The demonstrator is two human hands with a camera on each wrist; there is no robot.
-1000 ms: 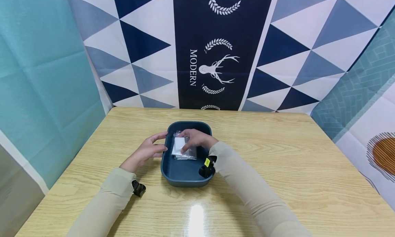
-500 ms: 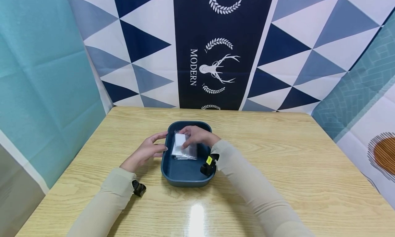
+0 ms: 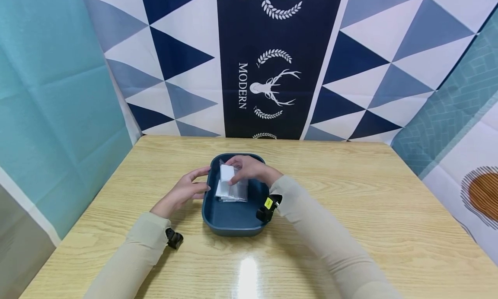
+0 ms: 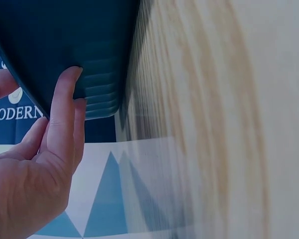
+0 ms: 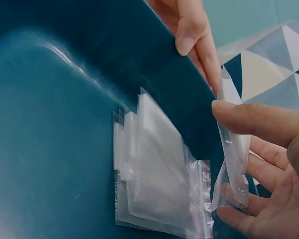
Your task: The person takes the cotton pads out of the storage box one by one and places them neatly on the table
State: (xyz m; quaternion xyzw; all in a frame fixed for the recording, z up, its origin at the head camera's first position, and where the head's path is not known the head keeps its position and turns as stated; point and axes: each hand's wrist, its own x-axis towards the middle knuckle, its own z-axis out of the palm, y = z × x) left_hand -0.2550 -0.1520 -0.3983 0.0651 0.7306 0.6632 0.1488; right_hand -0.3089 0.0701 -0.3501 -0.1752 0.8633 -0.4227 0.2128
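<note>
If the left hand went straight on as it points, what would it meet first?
The left hand would likely meet the side of the blue bin, which its fingertips seem to touch; exact contact is unclear.

Beige fabric sleeves [image 3: 126,260] cover the person's left arm [image 3: 144,232] and right arm [image 3: 323,240], both of which reach forward and slant inward. The left hand [image 3: 184,191] sets its thumb apart from the fingers and opposite them, the fingers only lightly bent. Near it, the right hand [image 3: 250,170] pinches, its thumb stretched out nearly straight and its fingers curving in to face it.
</note>
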